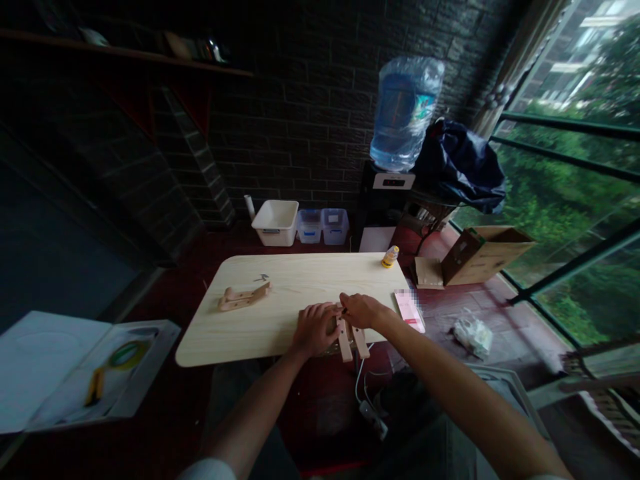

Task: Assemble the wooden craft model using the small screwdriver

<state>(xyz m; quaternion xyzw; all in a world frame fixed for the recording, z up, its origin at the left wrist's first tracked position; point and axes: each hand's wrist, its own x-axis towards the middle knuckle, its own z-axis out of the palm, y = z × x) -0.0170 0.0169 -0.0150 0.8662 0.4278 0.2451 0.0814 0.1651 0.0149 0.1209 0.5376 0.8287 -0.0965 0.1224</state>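
- Head camera: two bare hands meet at the near edge of a pale tabletop [300,280], right of its middle, around a two-pronged wooden piece [344,341].
- The piece's long axis runs from the fingers back toward the person, its prongs side by side, their free ends reaching past the near edge.
- At its far end, the right hand [361,311] comes in from the right, fingers bunched together; whether they clamp wood or something smaller is hidden.
- Beside its left flank sits the left hand [314,328], its thumb side toward the wood, fingers pointing away from the person; its hold cannot be told.
- Both hands are close to the piece, the right reaching over its far end, the left alongside.
- Toward the tabletop's left edge lies another wooden part [245,297], well apart, with small dark pieces [261,277] just beyond it.
- A yellow-based bottle [390,257] stands near the far right corner; a phone [409,310] rests along the right edge.
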